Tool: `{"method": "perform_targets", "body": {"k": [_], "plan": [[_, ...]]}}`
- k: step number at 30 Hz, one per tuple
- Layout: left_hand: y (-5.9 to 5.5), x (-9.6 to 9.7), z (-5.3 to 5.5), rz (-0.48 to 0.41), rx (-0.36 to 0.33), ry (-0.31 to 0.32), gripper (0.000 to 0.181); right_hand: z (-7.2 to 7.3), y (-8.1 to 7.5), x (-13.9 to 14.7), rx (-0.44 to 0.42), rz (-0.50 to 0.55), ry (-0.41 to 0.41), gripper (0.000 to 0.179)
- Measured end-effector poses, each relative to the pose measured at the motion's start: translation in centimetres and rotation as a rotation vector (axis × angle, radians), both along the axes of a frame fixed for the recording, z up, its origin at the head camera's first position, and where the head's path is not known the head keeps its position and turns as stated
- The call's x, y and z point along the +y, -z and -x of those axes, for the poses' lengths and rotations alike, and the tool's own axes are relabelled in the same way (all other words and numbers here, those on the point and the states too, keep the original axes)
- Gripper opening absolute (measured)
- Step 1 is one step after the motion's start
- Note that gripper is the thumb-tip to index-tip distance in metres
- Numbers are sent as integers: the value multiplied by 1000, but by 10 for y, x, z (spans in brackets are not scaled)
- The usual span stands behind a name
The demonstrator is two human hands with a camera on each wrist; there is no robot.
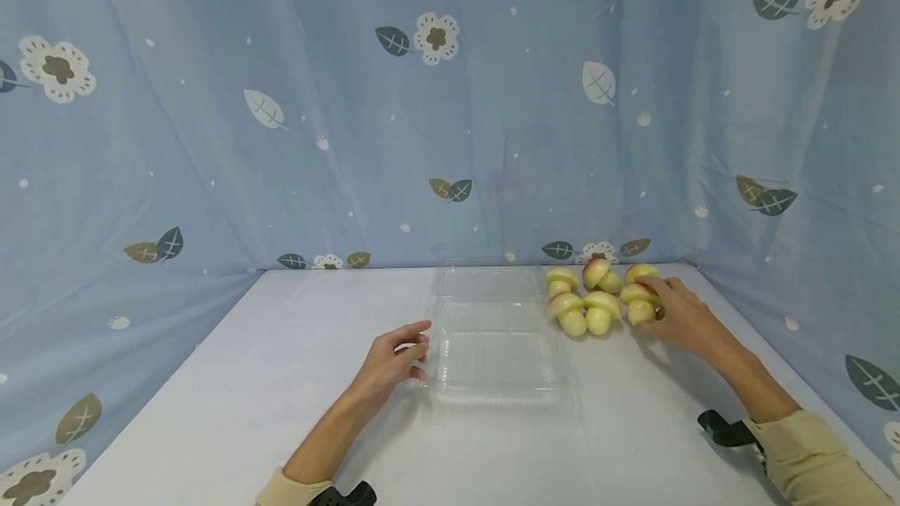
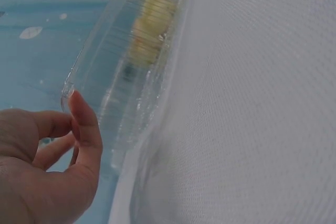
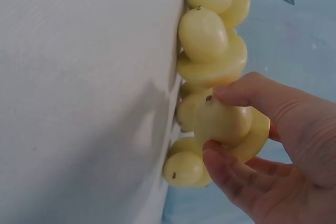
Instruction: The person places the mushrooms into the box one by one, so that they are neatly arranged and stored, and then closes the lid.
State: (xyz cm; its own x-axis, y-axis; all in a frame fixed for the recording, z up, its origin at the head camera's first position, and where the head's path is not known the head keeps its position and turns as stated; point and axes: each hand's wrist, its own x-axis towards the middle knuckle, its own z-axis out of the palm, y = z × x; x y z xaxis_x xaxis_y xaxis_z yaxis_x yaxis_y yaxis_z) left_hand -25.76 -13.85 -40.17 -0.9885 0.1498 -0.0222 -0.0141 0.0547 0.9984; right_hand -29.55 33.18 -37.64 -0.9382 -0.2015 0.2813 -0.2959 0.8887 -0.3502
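A clear plastic clamshell box [image 1: 501, 361] lies opened out on the table, its lid [image 1: 491, 282] toward the back. My left hand [image 1: 390, 358] is at the box's left side, fingers loosely bent; in the left wrist view its fingertips [image 2: 79, 103] are at the rim, and whether they touch it I cannot tell. With thumb and fingers, my right hand [image 1: 685, 322] grips a yellow-green mushroom-shaped piece [image 3: 226, 124] with a round stem and a wider cap. Several similar pieces [image 1: 599, 312] stand grouped right of the box, some tinged red.
A white cloth [image 1: 295, 365] covers the table. Blue patterned curtains [image 1: 351, 139] hang behind it and along both sides. A dark device [image 1: 727, 429] is strapped by my right sleeve, and another [image 1: 344, 495] by the left.
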Motion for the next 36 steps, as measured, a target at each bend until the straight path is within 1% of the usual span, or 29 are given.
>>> {"method": "perform_targets", "body": {"k": [12,21,30,36], "plan": [[1,1,1,3,16,5,46,0,-6,-4,121,-13,-92,71],[2,0,0,-14,1,8,47,1,-17,-16,224,7,-152,69],[1,0,1,-2,11,5,46,-3,-32,-37,179,12,-154,74],[2,1,0,3,13,9,45,-3,-41,-51,131,25,-168,71]]}}
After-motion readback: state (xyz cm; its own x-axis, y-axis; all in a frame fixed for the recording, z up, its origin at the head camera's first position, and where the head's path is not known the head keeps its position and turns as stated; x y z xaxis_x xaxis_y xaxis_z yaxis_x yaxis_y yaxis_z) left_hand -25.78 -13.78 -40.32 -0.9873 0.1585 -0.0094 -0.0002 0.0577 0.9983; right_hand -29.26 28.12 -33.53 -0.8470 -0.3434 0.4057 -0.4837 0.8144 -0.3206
